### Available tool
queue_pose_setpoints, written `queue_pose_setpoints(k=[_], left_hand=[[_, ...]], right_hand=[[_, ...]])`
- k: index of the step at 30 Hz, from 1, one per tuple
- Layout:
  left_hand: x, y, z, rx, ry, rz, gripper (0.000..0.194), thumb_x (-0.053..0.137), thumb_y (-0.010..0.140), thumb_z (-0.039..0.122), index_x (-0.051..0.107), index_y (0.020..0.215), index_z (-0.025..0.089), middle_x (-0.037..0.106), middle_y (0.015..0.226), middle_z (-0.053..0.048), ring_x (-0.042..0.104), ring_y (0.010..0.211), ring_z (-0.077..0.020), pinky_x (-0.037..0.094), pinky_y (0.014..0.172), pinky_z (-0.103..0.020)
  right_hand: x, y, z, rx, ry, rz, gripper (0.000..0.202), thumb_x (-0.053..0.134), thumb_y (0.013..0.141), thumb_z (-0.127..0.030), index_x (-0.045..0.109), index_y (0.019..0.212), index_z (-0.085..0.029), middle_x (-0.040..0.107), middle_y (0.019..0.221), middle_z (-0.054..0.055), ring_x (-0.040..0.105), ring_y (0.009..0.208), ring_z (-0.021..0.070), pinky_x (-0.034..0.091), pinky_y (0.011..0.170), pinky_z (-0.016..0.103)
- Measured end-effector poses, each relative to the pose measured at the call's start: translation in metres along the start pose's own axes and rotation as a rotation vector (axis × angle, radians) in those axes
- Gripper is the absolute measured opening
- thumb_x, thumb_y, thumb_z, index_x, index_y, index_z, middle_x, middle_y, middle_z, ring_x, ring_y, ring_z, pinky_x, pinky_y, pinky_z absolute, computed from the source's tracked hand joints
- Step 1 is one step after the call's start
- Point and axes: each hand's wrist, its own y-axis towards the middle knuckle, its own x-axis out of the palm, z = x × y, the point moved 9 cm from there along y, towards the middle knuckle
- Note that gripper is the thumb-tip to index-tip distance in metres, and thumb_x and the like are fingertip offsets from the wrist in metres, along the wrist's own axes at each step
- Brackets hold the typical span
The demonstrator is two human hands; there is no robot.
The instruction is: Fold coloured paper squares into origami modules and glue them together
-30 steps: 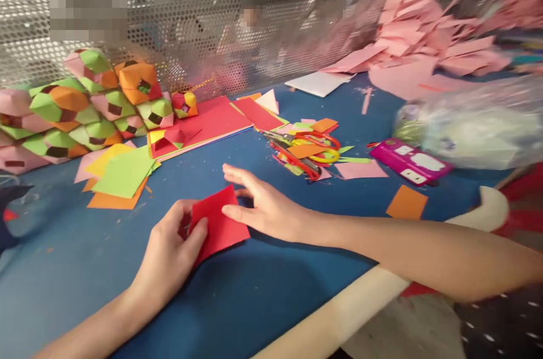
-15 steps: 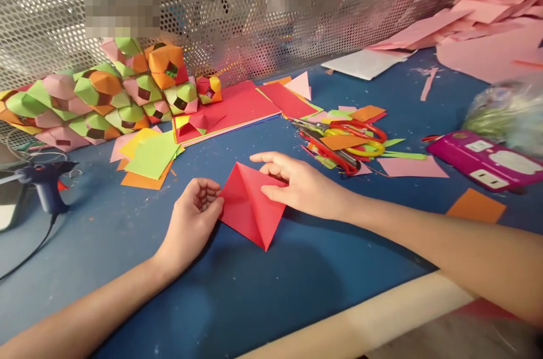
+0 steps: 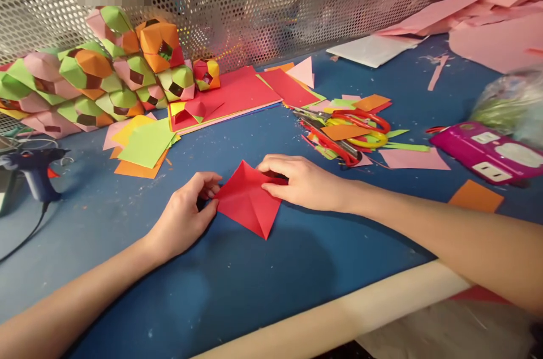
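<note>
A creased red paper square point(image 3: 248, 203) is held up just above the blue table point(image 3: 263, 291), one corner pointing toward me. My left hand point(image 3: 190, 209) pinches its left corner between thumb and fingers. On the opposite side my right hand point(image 3: 299, 182) grips the right corner, thumb on top and fingers behind. The paper bends slightly along its creases, and its shadow falls on the table.
Folded paper units point(image 3: 91, 73) are stacked at the back left, near red sheets point(image 3: 233, 93). Scissors point(image 3: 352, 133) lie on paper scraps beyond my right hand. A glue gun point(image 3: 38, 169) stands at left, a magenta power strip point(image 3: 487, 152) at right. A metal mesh point(image 3: 237, 3) rises behind.
My right thumb and fingers have closed onto the right corner, and the paper's creases look flatter. The view has shifted, with background things higher in the picture.
</note>
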Motion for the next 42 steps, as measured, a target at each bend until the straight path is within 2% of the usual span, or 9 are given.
queue_pose_setpoints(k=[2,7,9,12,18,21,28,34,42], left_hand=[[0.001,-0.001,0.003,0.045,0.045,-0.011,0.031,0.049,0.081,0.011,0.048,0.11,0.021,0.06,0.09,0.0,0.056,0.079,-0.0109,0.046,0.073,-0.023],[0.005,-0.004,0.011,0.132,0.131,-0.04,0.026,0.045,0.084,0.013,0.049,0.108,0.021,0.06,0.091,-0.002,0.057,0.082,-0.0127,0.046,0.074,-0.025],[0.006,-0.004,0.012,0.14,0.145,-0.046,0.026,0.044,0.085,0.015,0.049,0.11,0.022,0.061,0.091,-0.003,0.058,0.082,-0.0139,0.047,0.075,-0.027],[0.004,-0.005,0.009,0.135,0.14,-0.067,0.029,0.045,0.085,0.016,0.049,0.112,0.022,0.062,0.091,-0.003,0.059,0.082,-0.0145,0.048,0.075,-0.027],[0.001,-0.007,0.0,0.145,0.113,-0.139,0.03,0.047,0.084,0.016,0.052,0.114,0.022,0.064,0.091,-0.003,0.061,0.082,-0.0134,0.048,0.074,-0.025],[0.001,-0.007,0.0,0.172,0.096,-0.166,0.032,0.046,0.084,0.014,0.052,0.115,0.021,0.063,0.094,-0.004,0.061,0.084,-0.0129,0.048,0.077,-0.025],[0.001,-0.006,-0.001,0.182,0.076,-0.17,0.031,0.046,0.084,0.014,0.053,0.113,0.02,0.064,0.093,-0.005,0.06,0.083,-0.0129,0.049,0.077,-0.026],[0.002,-0.006,-0.001,0.184,0.085,-0.172,0.031,0.046,0.084,0.014,0.053,0.113,0.021,0.063,0.094,-0.004,0.06,0.084,-0.0123,0.048,0.077,-0.024],[0.001,-0.004,-0.001,0.189,0.072,-0.163,0.033,0.048,0.081,0.013,0.054,0.113,0.019,0.064,0.091,-0.004,0.06,0.082,-0.0123,0.048,0.076,-0.023]], right_hand=[[0.0,-0.001,-0.005,-0.029,0.001,0.017,0.013,0.052,0.078,-0.013,0.056,0.089,-0.017,0.061,0.091,0.005,0.058,0.085,0.0162,0.046,0.076,0.028],[-0.002,-0.003,-0.004,0.032,0.093,0.102,0.022,0.061,0.077,-0.019,0.055,0.098,-0.019,0.064,0.093,0.003,0.06,0.084,0.0148,0.049,0.076,0.027],[-0.003,-0.004,-0.013,-0.076,0.082,0.102,0.009,0.056,0.08,-0.015,0.057,0.088,-0.019,0.063,0.085,0.002,0.059,0.079,0.0131,0.048,0.073,0.026],[-0.002,-0.008,-0.029,-0.3,0.044,0.063,0.012,0.049,0.082,-0.009,0.057,0.078,-0.018,0.062,0.081,0.004,0.057,0.078,0.0133,0.047,0.073,0.028],[0.007,-0.024,-0.046,-0.578,-0.132,-0.045,0.013,0.047,0.084,-0.007,0.057,0.086,-0.015,0.065,0.102,0.01,0.057,0.095,0.0176,0.046,0.081,0.035],[0.012,-0.029,-0.052,-0.652,-0.223,-0.073,0.016,0.043,0.086,-0.007,0.057,0.089,-0.016,0.066,0.102,0.009,0.057,0.095,0.017,0.046,0.08,0.035],[0.015,-0.032,-0.064,-0.716,-0.419,-0.069,0.021,0.041,0.091,-0.013,0.06,0.096,-0.019,0.069,0.096,0.006,0.061,0.087,0.0151,0.046,0.081,0.035],[0.015,-0.04,-0.075,-0.776,-0.492,0.011,0.02,0.044,0.09,-0.014,0.063,0.09,-0.02,0.069,0.096,0.005,0.06,0.087,0.0166,0.046,0.083,0.038],[0.023,-0.041,-0.074,-0.735,-0.449,-0.136,0.025,0.042,0.091,-0.014,0.064,0.084,-0.023,0.067,0.08,0.002,0.056,0.077,0.0147,0.043,0.077,0.036]])
